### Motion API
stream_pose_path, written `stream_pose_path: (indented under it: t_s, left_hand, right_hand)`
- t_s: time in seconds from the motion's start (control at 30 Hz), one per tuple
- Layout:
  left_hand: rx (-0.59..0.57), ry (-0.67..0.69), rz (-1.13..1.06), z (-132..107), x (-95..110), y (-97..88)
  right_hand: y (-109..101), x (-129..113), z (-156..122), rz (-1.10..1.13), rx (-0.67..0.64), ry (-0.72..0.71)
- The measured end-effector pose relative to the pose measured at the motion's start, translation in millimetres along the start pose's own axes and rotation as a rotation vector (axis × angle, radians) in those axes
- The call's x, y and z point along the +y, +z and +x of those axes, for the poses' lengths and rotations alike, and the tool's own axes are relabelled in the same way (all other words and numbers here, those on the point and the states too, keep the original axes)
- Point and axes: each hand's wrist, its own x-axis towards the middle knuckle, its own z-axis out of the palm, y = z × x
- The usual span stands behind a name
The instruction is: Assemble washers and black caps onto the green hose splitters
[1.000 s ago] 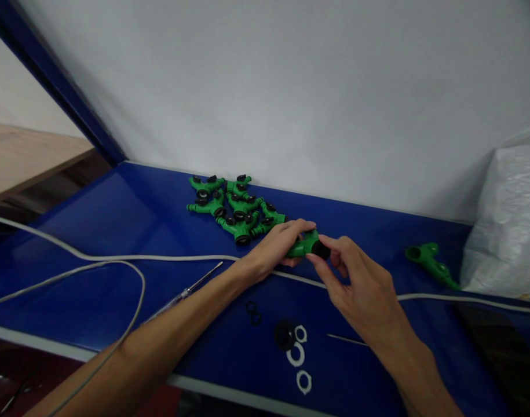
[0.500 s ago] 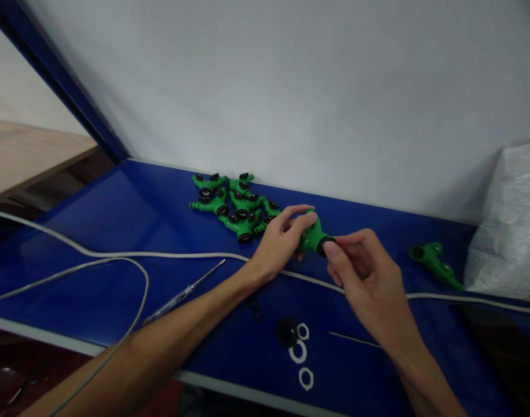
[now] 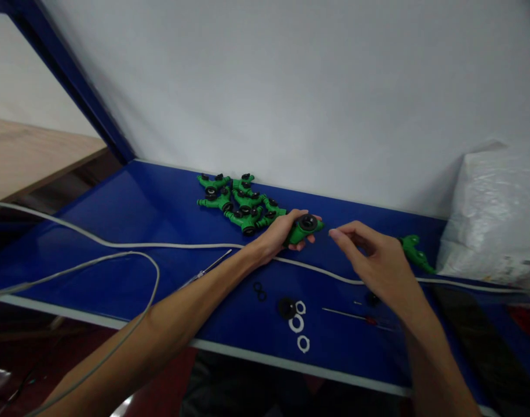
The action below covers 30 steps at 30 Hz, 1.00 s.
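Note:
My left hand (image 3: 278, 233) grips a green plastic hose connector (image 3: 305, 227) with a black ring in its open end, held just above the blue bench (image 3: 130, 214). A short way to the right of it is my right hand (image 3: 376, 260), fingers loosely curled with thumb and forefinger close together, nothing visible between them. A pile of several like green connectors with black rings (image 3: 238, 202) lies just left of my left hand. Another green connector (image 3: 415, 252) lies behind my right hand, partly hidden.
A grey cable (image 3: 117, 246) loops across the bench. Small black rings (image 3: 259, 291), a black cap (image 3: 286, 307) and three white rings (image 3: 298, 324) lie near the front edge, beside a thin screwdriver (image 3: 355, 316) and another (image 3: 206, 269). A white plastic bag (image 3: 493, 220) stands at right.
My right hand has let go of the connector's end and drawn back to the right. The left hand has turned the connector so its black-ringed opening faces up. The view shifted slightly.

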Motion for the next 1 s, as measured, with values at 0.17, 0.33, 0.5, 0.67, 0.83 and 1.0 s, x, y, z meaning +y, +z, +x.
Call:
stream_pose_path:
  t_s: [0.17,0.33,0.5,0.67,0.83,1.0]
  left_hand:
    - [0.009,-0.002,-0.007,2.5,-0.9,-0.2]
    - [0.007,-0.007,-0.019,3.1,-0.9,0.5]
    - [0.023,-0.005,-0.003,1.8,-1.5,0.9]
    - [0.024,0.004,0.013,0.5,-1.1,0.6]
    - [0.035,-0.016,-0.009,1.2,0.0,-0.1]
    - [0.044,-0.008,-0.031,0.7,0.0,0.3]
  right_hand:
    - [13.1,-27.0,-70.5,-0.171,-0.163,-0.208]
    - [26.8,-28.3,-139.7,-0.191,-0.277,-0.231]
    - [38.2,-17.8,-150.3,-0.145,-0.213,-0.134]
    - [57.1,-25.0,-130.9,-0.181,-0.108,-0.123]
    - [43.8,-25.6,-125.8,-0.246,-0.125,-0.179]
    - [23.8,4.9,-147.5,-0.262,-0.18,-0.248]
